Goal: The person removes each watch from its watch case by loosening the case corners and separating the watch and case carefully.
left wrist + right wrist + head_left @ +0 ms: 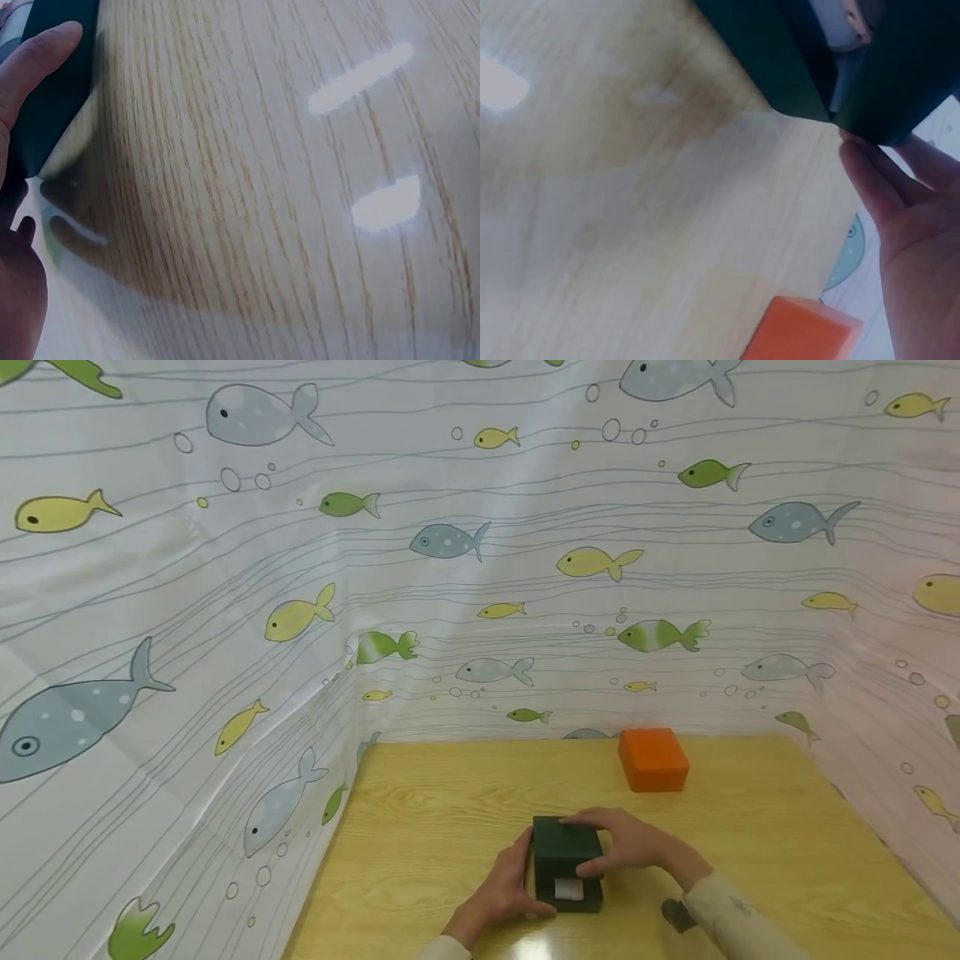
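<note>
A dark green hinged box (566, 843) stands on the table with its lid partly raised and its gap facing me. Inside sits a white padded thing (568, 889); up close in the right wrist view a pinkish metallic edge shows on the white item (840, 22), its kind unclear. My left hand (506, 887) holds the box's base from the left, thumb at the front corner. The left wrist view shows that thumb pressed on the green wall (56, 112). My right hand (633, 843) grips the lid from the right, fingers at its back and thumb at its front edge.
An orange box (652, 762) stands farther back, right of the green one. Fish-printed white sheeting (450, 610) walls the wooden table (435, 793) at the back and both sides. A small dark device (678, 915) is by the right wrist.
</note>
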Demonstrator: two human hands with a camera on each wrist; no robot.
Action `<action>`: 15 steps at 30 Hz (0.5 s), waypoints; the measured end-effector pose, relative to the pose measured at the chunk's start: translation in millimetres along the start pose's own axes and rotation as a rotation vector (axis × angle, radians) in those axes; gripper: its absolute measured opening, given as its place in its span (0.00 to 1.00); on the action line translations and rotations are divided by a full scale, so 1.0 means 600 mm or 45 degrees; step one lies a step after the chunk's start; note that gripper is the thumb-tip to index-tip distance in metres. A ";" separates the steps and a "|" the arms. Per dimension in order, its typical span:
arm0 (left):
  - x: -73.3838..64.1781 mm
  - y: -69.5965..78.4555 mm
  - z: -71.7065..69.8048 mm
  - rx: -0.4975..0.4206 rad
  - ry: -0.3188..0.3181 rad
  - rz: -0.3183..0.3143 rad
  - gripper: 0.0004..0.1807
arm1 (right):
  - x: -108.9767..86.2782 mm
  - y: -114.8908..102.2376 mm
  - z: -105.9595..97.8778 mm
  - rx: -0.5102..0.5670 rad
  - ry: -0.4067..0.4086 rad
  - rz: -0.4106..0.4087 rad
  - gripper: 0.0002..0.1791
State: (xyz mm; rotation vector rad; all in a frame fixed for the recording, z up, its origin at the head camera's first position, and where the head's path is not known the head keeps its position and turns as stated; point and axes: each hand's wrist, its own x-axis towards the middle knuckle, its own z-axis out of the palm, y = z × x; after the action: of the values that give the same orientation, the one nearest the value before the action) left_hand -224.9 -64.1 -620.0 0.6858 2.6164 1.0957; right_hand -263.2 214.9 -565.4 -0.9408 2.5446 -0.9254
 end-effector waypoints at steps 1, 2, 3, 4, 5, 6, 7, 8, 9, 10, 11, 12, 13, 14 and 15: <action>0.000 -0.001 0.001 0.005 0.005 0.008 0.71 | 0.001 0.000 -0.003 0.021 -0.017 0.007 0.41; 0.000 -0.003 0.002 0.005 0.011 0.015 0.71 | 0.003 -0.001 -0.006 0.045 -0.032 0.010 0.40; 0.000 -0.004 0.003 0.003 0.016 0.024 0.71 | 0.003 -0.003 -0.010 0.074 -0.050 0.025 0.40; 0.000 -0.005 0.004 -0.001 0.019 0.032 0.71 | 0.004 -0.003 -0.014 0.100 -0.063 0.034 0.39; 0.000 -0.006 0.005 -0.003 0.017 0.038 0.71 | 0.005 -0.004 -0.017 0.123 -0.076 0.045 0.38; 0.000 -0.007 0.005 -0.004 0.018 0.057 0.71 | 0.006 -0.004 -0.020 0.140 -0.085 0.054 0.38; 0.000 -0.008 0.006 -0.006 0.020 0.070 0.71 | 0.006 -0.005 -0.022 0.156 -0.088 0.056 0.37; 0.001 -0.009 0.006 -0.006 0.024 0.082 0.71 | 0.008 -0.005 -0.024 0.171 -0.088 0.057 0.36; 0.001 -0.010 0.006 -0.001 0.029 0.095 0.71 | 0.009 -0.005 -0.025 0.178 -0.087 0.060 0.36; 0.001 -0.011 0.006 0.003 0.036 0.106 0.71 | 0.010 -0.004 -0.026 0.184 -0.080 0.063 0.34; 0.002 -0.011 0.006 0.010 0.046 0.117 0.72 | 0.011 -0.003 -0.026 0.205 -0.072 0.078 0.33; 0.003 -0.012 0.007 0.016 0.057 0.129 0.72 | 0.012 -0.002 -0.025 0.231 -0.056 0.097 0.31; 0.003 -0.013 0.007 0.026 0.063 0.128 0.72 | 0.012 -0.001 -0.024 0.267 -0.035 0.123 0.30; 0.003 -0.014 0.008 0.039 0.070 0.130 0.72 | 0.013 0.000 -0.023 0.308 -0.013 0.154 0.29; 0.003 -0.015 0.009 0.044 0.071 0.129 0.72 | 0.014 0.001 -0.022 0.352 0.009 0.184 0.29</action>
State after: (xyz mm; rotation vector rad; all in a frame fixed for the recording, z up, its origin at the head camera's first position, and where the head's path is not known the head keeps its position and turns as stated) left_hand -227.4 -65.0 -630.2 0.8149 2.6797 1.1147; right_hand -275.6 216.1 -556.2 -0.6650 2.3715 -1.1966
